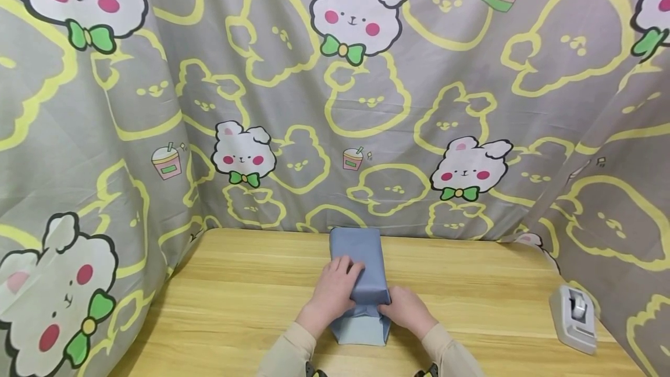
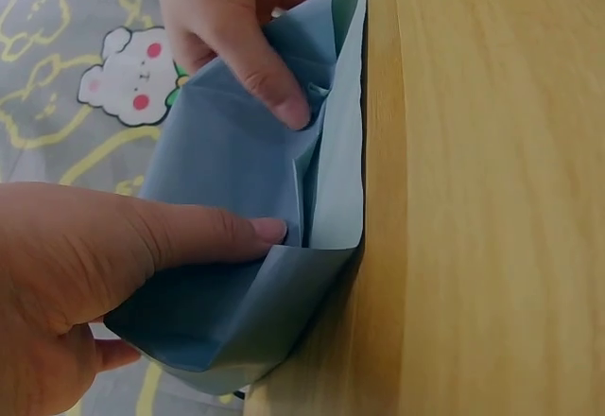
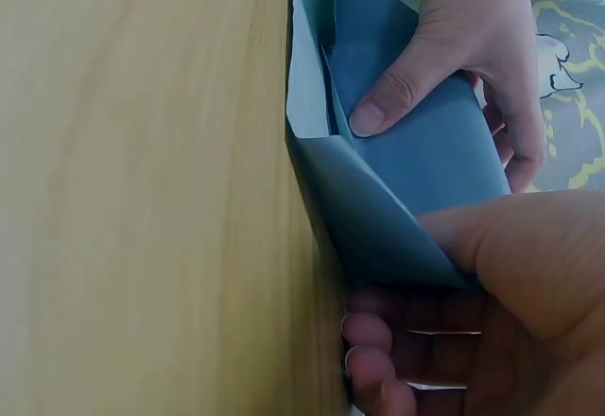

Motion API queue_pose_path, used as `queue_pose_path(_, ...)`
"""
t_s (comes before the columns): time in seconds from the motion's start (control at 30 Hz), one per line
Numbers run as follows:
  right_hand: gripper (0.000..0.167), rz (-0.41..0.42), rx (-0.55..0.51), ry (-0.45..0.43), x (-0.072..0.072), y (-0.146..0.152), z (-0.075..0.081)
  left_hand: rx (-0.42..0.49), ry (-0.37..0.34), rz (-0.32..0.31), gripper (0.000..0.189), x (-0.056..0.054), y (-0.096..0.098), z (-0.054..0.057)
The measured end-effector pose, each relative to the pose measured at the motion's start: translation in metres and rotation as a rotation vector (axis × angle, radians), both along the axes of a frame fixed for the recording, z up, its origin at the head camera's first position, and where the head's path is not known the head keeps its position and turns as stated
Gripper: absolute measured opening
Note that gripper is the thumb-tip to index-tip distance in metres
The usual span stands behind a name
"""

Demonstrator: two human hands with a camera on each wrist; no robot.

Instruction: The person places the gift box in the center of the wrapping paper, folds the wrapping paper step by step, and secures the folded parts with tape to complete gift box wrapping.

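A box wrapped in blue-grey paper [image 1: 358,246] lies lengthwise on the wooden table, its open-folded end toward me. From that end a lighter paper flap [image 1: 361,330] spreads over the tabletop, with creased side folds above it. My left hand [image 1: 331,292] grips the box, fingers bent over its top and left side, thumb [image 3: 378,113] pressing the end face beside the fold. On the right corner, my right hand [image 1: 410,309] holds the side fold of paper [image 3: 369,213], its thumb tucked behind the fold and its other fingers curled on the outside.
A grey tape dispenser [image 1: 574,319] stands near the right edge of the wooden table [image 1: 251,284]. A curtain [image 1: 293,103] printed with white bunnies hangs along the back and both sides, meeting the table's far edge just behind the box.
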State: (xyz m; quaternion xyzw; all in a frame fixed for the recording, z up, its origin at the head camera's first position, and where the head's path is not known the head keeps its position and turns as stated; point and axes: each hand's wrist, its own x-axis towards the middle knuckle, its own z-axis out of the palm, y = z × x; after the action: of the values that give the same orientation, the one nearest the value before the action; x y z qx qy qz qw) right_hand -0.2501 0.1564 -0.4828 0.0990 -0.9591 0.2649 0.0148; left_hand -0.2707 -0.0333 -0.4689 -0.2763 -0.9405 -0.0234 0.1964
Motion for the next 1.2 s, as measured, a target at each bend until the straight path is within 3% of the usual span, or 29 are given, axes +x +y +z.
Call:
queue_pose_path(0.33,0.009,0.007,0.012,-0.007,-0.003,-0.003,-0.001,0.018,0.016,-0.008,0.084,-0.002,-0.001,-0.004)
queue_pose_path(0.73,0.020,0.102,-0.121,-0.185,-0.005,0.007,0.005,0.013,0.026,0.016,0.084,0.000,0.002,-0.005)
queue_pose_path(1.07,0.017,0.117,-0.105,-0.145,-0.005,0.010,0.003,0.021,0.020,0.008,0.084,0.000,0.001,-0.004)
queue_pose_path(1.2,0.012,0.132,-0.134,-0.178,-0.004,0.012,0.004,0.025,0.028,0.006,0.084,0.000,0.001,-0.004)
